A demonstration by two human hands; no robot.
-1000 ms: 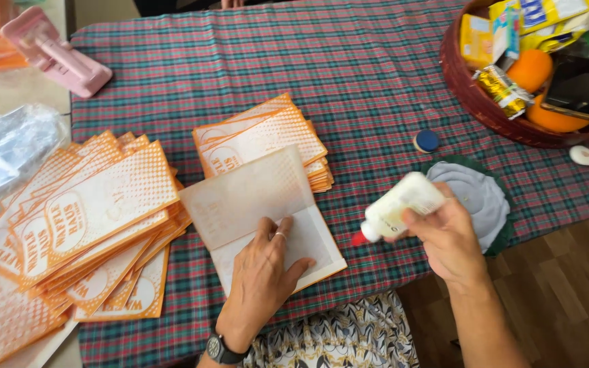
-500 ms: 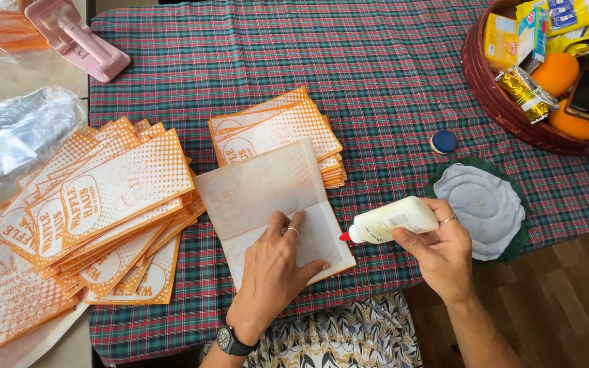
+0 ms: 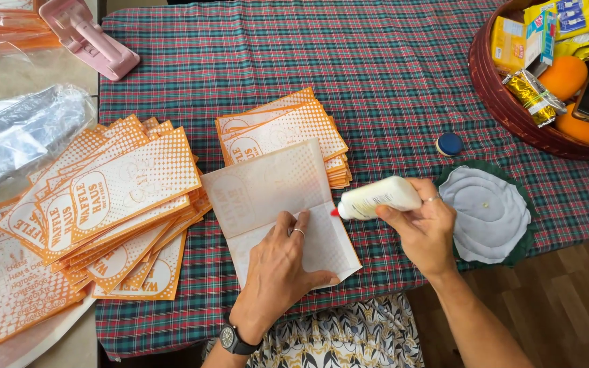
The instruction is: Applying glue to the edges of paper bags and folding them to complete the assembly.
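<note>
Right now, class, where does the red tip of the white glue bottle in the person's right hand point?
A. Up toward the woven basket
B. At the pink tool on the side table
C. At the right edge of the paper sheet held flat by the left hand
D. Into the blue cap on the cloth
C: the right hand holds the glue bottle sideways, its red tip at the right edge of the paper sheet that the left hand presses flat.
</note>
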